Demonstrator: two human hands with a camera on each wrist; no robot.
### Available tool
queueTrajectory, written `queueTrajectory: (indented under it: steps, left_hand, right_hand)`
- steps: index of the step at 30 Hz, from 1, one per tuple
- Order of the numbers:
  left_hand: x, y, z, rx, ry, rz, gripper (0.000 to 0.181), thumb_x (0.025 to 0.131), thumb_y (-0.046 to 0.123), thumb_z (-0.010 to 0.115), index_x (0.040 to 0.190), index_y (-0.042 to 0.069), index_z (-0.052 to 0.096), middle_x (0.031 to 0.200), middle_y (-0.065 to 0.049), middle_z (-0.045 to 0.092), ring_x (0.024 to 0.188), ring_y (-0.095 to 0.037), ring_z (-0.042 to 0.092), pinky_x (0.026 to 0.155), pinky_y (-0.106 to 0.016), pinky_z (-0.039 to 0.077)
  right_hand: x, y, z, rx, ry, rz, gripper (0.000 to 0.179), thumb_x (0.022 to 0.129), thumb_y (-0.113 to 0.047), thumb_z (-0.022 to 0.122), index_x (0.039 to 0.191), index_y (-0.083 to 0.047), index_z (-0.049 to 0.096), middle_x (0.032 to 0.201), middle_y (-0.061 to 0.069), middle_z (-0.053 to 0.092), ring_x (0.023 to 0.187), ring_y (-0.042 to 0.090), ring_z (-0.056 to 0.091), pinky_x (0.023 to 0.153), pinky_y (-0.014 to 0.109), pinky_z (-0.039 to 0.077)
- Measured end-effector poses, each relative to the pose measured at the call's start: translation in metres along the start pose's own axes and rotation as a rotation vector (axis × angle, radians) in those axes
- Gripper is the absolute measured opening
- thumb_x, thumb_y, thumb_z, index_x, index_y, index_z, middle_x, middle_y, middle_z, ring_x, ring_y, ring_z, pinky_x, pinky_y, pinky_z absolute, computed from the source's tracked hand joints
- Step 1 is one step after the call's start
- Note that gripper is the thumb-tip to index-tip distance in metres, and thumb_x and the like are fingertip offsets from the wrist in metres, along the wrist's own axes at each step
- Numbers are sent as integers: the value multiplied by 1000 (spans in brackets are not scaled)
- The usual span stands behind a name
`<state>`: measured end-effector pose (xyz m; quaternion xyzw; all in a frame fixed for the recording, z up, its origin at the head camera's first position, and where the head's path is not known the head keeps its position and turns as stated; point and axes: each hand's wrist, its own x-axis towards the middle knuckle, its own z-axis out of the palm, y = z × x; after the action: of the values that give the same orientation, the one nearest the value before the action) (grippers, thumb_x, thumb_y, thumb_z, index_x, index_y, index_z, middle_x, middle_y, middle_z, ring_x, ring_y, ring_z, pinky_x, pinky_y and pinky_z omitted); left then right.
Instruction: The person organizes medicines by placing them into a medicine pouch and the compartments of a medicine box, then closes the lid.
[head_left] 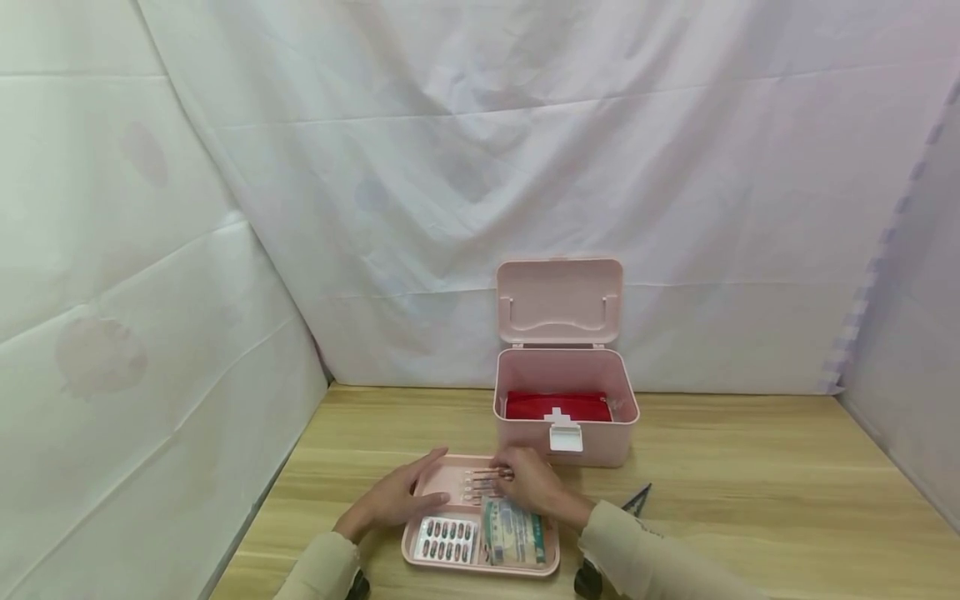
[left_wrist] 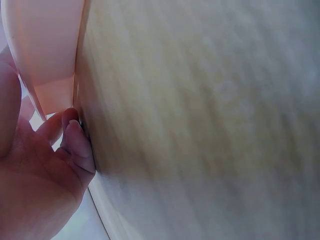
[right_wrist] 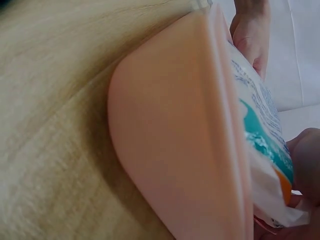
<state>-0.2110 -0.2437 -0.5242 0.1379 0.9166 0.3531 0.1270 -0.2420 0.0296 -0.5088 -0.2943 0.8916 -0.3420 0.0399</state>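
Note:
A pink divided tray [head_left: 442,484] lies on the table. My left hand [head_left: 396,495] holds its left side, thumb over the rim and some fingers curled against the outer wall in the left wrist view. Over the tray's back right part, my right hand [head_left: 529,479] pinches the right ends of several thin reddish-brown sticks with pale tips, like swabs [head_left: 480,481]; its fingertips are partly hidden. A blister pack of capsules [head_left: 447,540] fills the front left compartment. In the front right one sits a clear plastic packet [head_left: 513,533] with green and blue print.
Behind the tray stands a pink box [head_left: 517,440] with its lid [head_left: 559,302] raised and a white cross latch in front. Inside it lies a red pouch [head_left: 558,407]. A dark pointed object [head_left: 637,500] lies partly behind my right forearm. White cloth surrounds the table.

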Motion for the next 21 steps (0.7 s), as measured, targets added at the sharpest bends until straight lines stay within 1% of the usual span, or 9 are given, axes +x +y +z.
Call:
queueTrajectory:
  steps: [3, 7, 10, 12, 15, 21]
  left_hand:
    - [0, 0, 0, -5, -1, -5, 79, 91, 52, 65, 156, 23, 32, 157, -13, 36, 142, -41, 36, 112, -64, 28]
    - [0, -1, 1, -11, 0, -9, 79, 90, 53, 66, 156, 24, 32, 157, -12, 36, 142, -41, 36, 112, -64, 28]
    - [1, -2, 1, -6, 0, 4, 79, 91, 53, 65, 156, 23, 32, 157, -13, 36, 141, -40, 37, 112, -63, 28]
    - [1, -2, 2, 0, -2, 12, 79, 91, 53, 65, 156, 22, 32, 157, -13, 36, 141, -40, 37, 113, -63, 29]
    - [1, -2, 2, 3, -3, 15, 79, 91, 53, 65, 156, 22, 32, 157, -13, 36, 141, -40, 37, 112, -63, 29]
    - [0, -1, 1, 2, -1, 11, 80, 91, 53, 65, 156, 22, 32, 157, -13, 36, 141, -41, 37, 112, -63, 29]
  right_hand:
    - [-1, -1, 0, -24, -5, 6, 27, 85, -12, 76, 111, -5, 74, 99, 2, 72, 87, 10, 62, 82, 35, 57]
    - [-2, -2, -2, -37, -6, 5, 30, 85, -12, 76, 114, -3, 73, 101, 5, 72, 86, 11, 62, 83, 37, 57]
    - [-3, -3, -4, -41, -4, 0, 30, 84, -10, 76, 113, -3, 73, 104, 7, 73, 91, 14, 65, 85, 40, 57]
    - [-4, -4, -5, -42, -15, 13, 31, 84, -11, 76, 114, -3, 73, 106, 7, 73, 93, 16, 66, 87, 41, 57]
    - [-5, -4, -7, -66, -20, 11, 31, 84, -10, 75, 113, -3, 73, 106, 7, 73, 93, 15, 66, 86, 40, 57]
    - [-8, -7, -14, -98, 16, -40, 30, 83, -8, 75, 112, -1, 73, 103, 8, 74, 87, 13, 64, 84, 39, 57]
